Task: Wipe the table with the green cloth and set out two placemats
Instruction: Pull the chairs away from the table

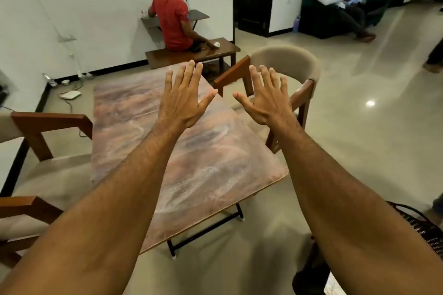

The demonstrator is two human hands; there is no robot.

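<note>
A rectangular table [134, 127] with a marbled brown-pink top stands in front of me on black folding legs. Both my arms are stretched out above it, palms down. My left hand [184, 98] hovers over the table's far right part with its fingers spread and nothing in it. My right hand [266, 98] is held out beside it, past the table's right edge and in front of a chair, also spread and holding nothing. No green cloth and no placemat shows in the head view.
A cushioned wooden chair [287, 64] stands at the table's far right, two more chairs [48, 127] on its left. A person in a red shirt [172, 19] sits on a bench [191, 54] beyond. Two people sit on a sofa [345, 2]. A dark woven basket [422, 227] is at right.
</note>
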